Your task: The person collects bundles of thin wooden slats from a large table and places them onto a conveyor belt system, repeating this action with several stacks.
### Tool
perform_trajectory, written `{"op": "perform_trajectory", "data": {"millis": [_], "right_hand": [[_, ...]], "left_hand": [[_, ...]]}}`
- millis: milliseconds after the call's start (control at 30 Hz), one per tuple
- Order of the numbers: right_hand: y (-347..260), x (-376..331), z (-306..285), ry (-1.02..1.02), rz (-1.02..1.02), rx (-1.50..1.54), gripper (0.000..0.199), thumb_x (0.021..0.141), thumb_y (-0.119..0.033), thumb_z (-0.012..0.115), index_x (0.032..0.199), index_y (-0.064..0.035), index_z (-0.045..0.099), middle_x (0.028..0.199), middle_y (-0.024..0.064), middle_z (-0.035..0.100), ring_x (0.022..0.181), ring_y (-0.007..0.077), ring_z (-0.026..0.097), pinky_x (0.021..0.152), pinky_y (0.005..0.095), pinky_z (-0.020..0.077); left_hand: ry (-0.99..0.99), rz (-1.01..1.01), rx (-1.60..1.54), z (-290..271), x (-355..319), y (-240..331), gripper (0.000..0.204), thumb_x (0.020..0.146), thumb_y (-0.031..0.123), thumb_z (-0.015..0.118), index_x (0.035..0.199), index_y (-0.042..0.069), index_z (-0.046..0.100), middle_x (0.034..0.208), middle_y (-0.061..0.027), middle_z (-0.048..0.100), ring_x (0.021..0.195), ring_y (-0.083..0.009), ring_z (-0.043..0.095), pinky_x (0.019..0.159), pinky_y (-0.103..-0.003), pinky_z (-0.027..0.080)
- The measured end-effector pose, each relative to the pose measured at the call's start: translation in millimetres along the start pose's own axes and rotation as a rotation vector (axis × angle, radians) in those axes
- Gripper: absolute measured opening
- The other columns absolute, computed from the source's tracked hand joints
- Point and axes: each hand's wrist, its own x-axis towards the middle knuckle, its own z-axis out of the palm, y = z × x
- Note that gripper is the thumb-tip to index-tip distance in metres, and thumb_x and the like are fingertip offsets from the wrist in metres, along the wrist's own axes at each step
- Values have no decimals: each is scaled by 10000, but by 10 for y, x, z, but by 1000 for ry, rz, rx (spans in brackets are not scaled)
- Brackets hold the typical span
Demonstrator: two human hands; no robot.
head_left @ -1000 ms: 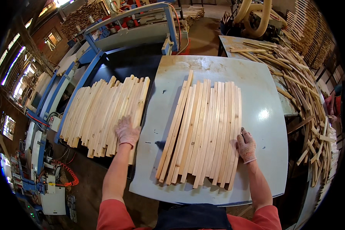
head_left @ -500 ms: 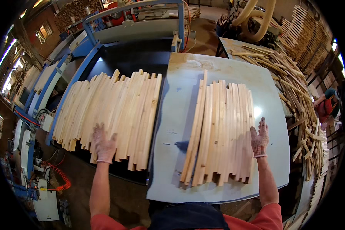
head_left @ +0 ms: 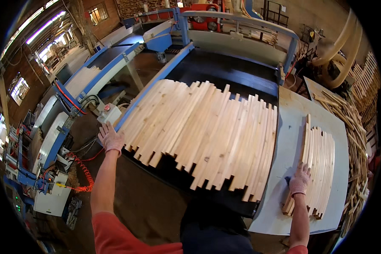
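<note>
My left hand [head_left: 110,139], in a pale knit glove, is open with its fingers apart. Its fingertips are at the lower edge of a small control box [head_left: 108,113] with a red button, beside the left end of a wide layer of wooden strips [head_left: 207,131]. That layer lies side by side on a dark machine bed, its near ends uneven. My gloved right hand [head_left: 300,178] rests open along the left side of a smaller group of wooden strips [head_left: 321,165] on the pale table. Whether the fingers press on the strips cannot be told.
A blue frame [head_left: 237,21] spans the far end of the dark bed [head_left: 224,65]. The pale table [head_left: 269,211] adjoins the bed on the right. Beyond it lies a heap of loose sticks [head_left: 347,114]. A coiled orange hose [head_left: 86,175] hangs by machinery at left.
The view has turned left. My left hand has gone from the bed's strips to the control box; my right has moved from the right side of the table's strips to their left side.
</note>
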Motion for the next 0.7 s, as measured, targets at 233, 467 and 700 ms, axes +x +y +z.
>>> {"op": "perform_trajectory", "data": {"millis": [233,467,700], "right_hand": [[130,-34,167,58,22,60,776,900,-79,630,1634,-62,378,1704,203,357,1573,418,334,1306,479,291],[-47,35,62,241,-33,129,613,900,-120,577,1505,-33,524,1550,250,528,1457,451,471,1238,504,360],[-344,-1186,504,169,-26,149,571,911,-94,541,1480,-50,522,1552,214,522,1493,423,438,1258,510,326]], "left_hand": [[-89,-27,44,-284,962,-41,976,970,550,640,1716,90,210,1796,-146,181,1658,-349,145,1335,-503,116],[160,166,96,-273,1159,-459,811,920,508,695,1554,34,516,1668,-199,435,1569,-367,348,1304,-512,200],[79,239,-287,115,583,-1267,797,997,335,703,1639,-3,372,1712,-244,342,1594,-379,314,1315,-468,245]]}}
